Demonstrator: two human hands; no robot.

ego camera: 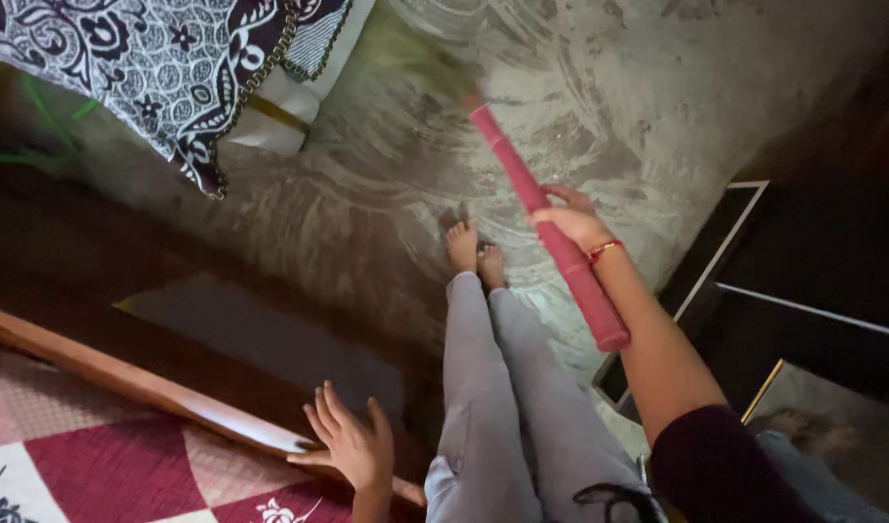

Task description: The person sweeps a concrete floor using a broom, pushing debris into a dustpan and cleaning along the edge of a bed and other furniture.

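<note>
1. Head view: the right hand [568, 221] is wrapped around a long pink ribbed plastic broom handle [549, 229] near its middle, over the grey concrete floor [386, 194].
2. It looks light, stiff and grippy; mid-shaft suits holding.
3. The left hand [352, 447] lies spread on the wooden bed edge [135, 384].
4. The broom head blurs out of sight.

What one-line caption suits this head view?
Seated person, right hand gripping a pink broom handle over a grey floor, left hand resting on a wooden bed frame.

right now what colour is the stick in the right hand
Pink-red; the stick in the right hand shows best in the head view.
</note>
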